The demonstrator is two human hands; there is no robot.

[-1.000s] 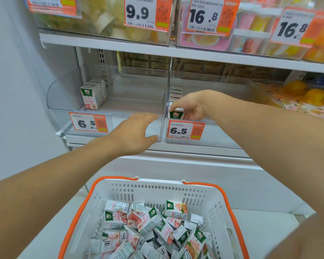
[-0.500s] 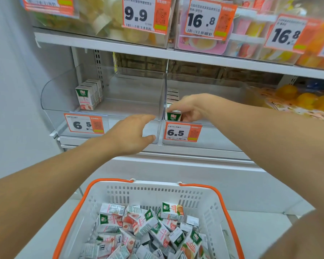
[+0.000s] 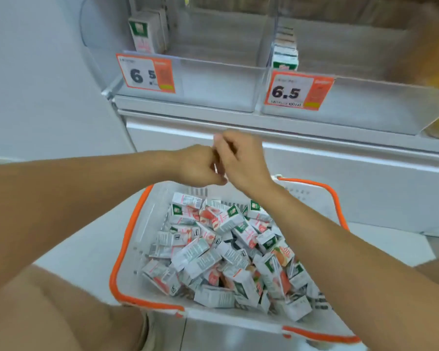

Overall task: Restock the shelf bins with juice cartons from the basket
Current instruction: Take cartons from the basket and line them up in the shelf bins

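- Cartons (image 3: 223, 252) lie heaped in the white basket (image 3: 127, 252) with its orange rim, at 6 o'clock from both hands and well below them.
- Left hand (image 3: 198, 165) hangs over the basket's far edge, fingers curled into a loose fist, nothing visibly held.
- Right hand (image 3: 238, 158) touches the left at 3 o'clock of it, fingers bent; blur hides whether it pinches anything.
- Left bin (image 3: 213, 82), at 11 o'clock from the hands, holds a few upright cartons (image 3: 147, 34) at its left wall; its orange tag (image 3: 145, 73) reads "6 5".
- Right bin (image 3: 365, 102), at 1 o'clock, holds a row of cartons (image 3: 285, 54) along its left wall; its tag (image 3: 298, 90) reads "6.5".
- Carton print is too blurred to read.
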